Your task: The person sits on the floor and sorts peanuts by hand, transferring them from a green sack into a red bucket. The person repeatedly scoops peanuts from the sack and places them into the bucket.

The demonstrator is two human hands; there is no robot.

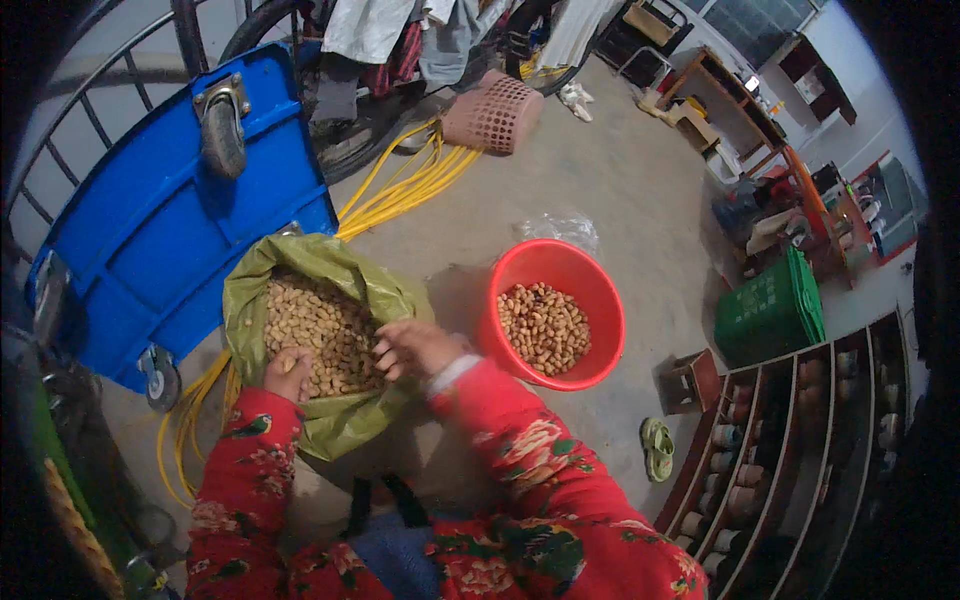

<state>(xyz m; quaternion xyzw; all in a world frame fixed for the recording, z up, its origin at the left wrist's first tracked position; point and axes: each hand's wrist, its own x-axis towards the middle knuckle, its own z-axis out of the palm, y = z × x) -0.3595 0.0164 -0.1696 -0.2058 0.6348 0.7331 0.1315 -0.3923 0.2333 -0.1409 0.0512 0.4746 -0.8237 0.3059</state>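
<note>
A yellow-green woven sack (350,268) stands with its mouth rolled wide. Unshelled peanuts (318,325) fill it. At the sack's near left edge my left hand (287,374) is closed, with what looks like a peanut between thumb and fingers. Over the right side of the sack's mouth is my right hand (418,348), its fingers bent and a little apart; I see nothing held in them. To the right of that hand a red plastic basin (606,290) holds more peanuts (545,328).
A blue platform cart (165,225) with casters leans at the left. Yellow hose or cable (410,190) lies coiled behind the sack, beside a pink perforated basket (492,112). Farther right are a green bin (770,310), a green slipper (657,450) and a shoe rack (765,455).
</note>
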